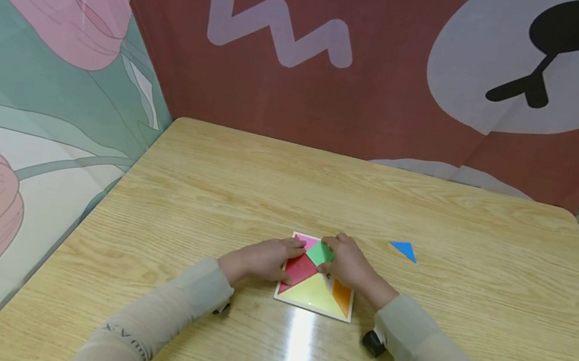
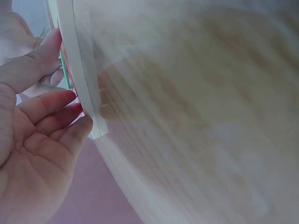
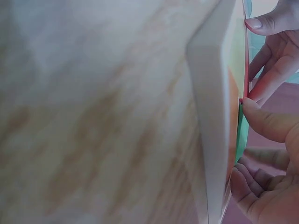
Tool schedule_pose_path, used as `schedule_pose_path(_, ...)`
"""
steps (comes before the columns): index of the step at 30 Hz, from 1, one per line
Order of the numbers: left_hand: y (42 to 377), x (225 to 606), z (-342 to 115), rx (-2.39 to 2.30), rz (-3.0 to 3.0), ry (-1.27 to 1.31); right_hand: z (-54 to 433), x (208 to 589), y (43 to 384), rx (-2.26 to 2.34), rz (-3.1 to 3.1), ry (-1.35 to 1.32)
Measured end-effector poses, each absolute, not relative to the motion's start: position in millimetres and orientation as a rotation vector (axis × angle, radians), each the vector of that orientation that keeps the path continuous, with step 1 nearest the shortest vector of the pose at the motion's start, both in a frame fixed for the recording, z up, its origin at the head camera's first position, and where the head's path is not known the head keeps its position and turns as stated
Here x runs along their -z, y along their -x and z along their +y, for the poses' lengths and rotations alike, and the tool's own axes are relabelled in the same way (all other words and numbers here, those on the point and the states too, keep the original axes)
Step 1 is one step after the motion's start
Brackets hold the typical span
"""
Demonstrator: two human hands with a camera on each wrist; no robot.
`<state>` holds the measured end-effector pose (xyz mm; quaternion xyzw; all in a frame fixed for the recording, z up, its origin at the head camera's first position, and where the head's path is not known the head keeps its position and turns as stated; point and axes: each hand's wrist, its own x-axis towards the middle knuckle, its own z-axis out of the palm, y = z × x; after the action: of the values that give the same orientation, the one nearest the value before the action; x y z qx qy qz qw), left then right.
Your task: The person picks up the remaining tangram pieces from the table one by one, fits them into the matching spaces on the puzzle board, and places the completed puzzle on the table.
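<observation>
A shallow white-rimmed tangram tray (image 1: 312, 311) sits on the wood-grain bench (image 1: 198, 192), just below the centre of the head frame. In it lie a large yellow triangle (image 1: 313, 293) at the bottom, a red triangle (image 1: 299, 271) at the left, an orange piece (image 1: 341, 297) at the lower right and a pink piece (image 1: 304, 242) at the upper left. The right hand (image 1: 352, 266) has a narrow grip, pinching the green piece (image 1: 318, 252) at the tray's top; whether it lies flat there I cannot tell. The left hand (image 1: 268, 258) has a wider grip, its fingers and thumb touching the pieces along the left edge. A blue triangle (image 1: 406, 250) lies outside the tray, to the right. The right hand hides the tray's upper right; both wrist views show the tray nearly edge-on and cut off
</observation>
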<state>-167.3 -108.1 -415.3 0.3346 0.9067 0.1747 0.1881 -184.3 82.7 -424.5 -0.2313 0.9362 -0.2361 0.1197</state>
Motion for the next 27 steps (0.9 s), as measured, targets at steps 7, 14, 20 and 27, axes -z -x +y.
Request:
schedule_pose_path(7,168.9,417.6,-108.7,-0.478,2.554,-0.948,83.6,423.0,183.6,0.689,2.715,0.678)
schedule_pose_path(14,168.6,416.3,-108.7,-0.493,2.549,-0.945,85.2,422.6,183.5,0.613,2.773,0.724)
schedule_pose_path(20,168.2,415.3,-108.5,-0.493,2.545,-0.952,84.0,423.5,184.2,0.610,2.777,0.694)
schedule_pose_path(27,168.3,415.9,-108.5,-0.473,2.555,-0.979,84.2,424.6,184.1,0.591,2.779,0.723)
